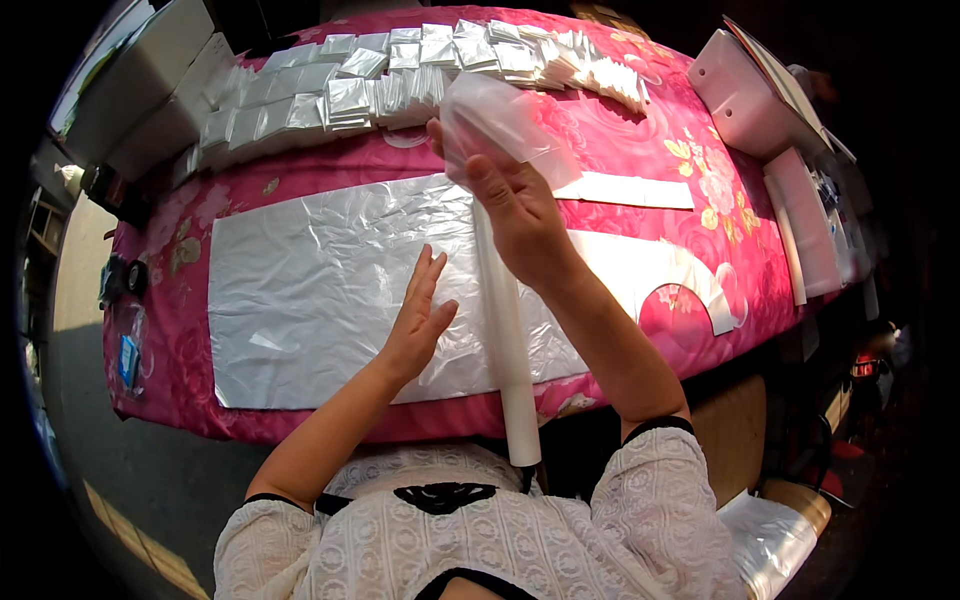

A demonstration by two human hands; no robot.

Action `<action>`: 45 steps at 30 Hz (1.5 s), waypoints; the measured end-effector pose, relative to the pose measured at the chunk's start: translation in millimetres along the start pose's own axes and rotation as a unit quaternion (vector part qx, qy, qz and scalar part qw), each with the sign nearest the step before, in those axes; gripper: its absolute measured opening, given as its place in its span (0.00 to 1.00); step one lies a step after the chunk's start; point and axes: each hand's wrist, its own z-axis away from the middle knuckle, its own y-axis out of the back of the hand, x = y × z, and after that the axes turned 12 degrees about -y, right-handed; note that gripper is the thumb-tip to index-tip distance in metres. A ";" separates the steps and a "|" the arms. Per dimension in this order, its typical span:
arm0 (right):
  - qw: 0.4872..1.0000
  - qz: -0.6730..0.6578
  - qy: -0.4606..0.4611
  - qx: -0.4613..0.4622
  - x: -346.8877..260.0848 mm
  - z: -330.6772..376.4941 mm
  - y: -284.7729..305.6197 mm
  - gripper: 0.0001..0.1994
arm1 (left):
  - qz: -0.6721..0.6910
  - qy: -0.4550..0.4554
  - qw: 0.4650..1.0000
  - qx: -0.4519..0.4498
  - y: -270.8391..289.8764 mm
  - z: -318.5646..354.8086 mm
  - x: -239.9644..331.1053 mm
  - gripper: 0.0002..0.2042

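At left, the pink cloth (182,335) shows between the table edge (116,385) and the silver sheet (300,310). My left hand (413,322), fingers extended, is over this sheet. The white tube (507,345) passes between my hands, beyond the near edge. My right hand (522,218), farther, is against translucent film (485,120); its grip I cannot tell.

Crumpled, translucent plastic film (490,112) veils some fingers of the right hand (517,212), whose forearm (605,330) hides part of the silvery-white plastic sheet (300,300). Far left, a white, boxy container (165,65) is cut off above; nearest, the patterned white top (470,545) is cut off below. Small items (832,195) at right are blurred.
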 end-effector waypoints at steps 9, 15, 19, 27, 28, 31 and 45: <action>0.950 0.283 0.051 -0.119 84.6 31.6 -117.1 0.42 | 0.423 0.067 0.881 0.200 72.1 27.3 20.4 0.28; 0.953 0.291 0.016 -0.085 81.0 46.5 -86.6 0.45 | 0.334 0.107 0.928 0.124 66.4 23.1 10.2 0.29; 0.955 0.282 -0.002 -0.090 72.1 44.4 -65.0 0.45 | 0.256 0.101 0.955 0.111 62.0 25.7 5.7 0.25; 0.970 0.082 -0.120 0.197 64.2 38.4 111.4 0.47 | 0.165 0.143 0.943 0.253 85.8 32.8 17.1 0.19; 0.960 0.077 -0.118 0.241 50.7 38.7 147.3 0.52 | 0.164 0.150 0.935 0.277 91.0 35.5 18.5 0.19; 0.816 -0.276 -0.181 0.475 17.5 45.5 245.4 0.46 | 0.148 0.160 0.918 0.332 113.1 51.9 13.5 0.19; 0.838 0.542 -0.002 -0.066 31.5 117.2 79.7 0.31 | 0.034 0.106 0.833 0.542 196.8 111.0 0.9 0.20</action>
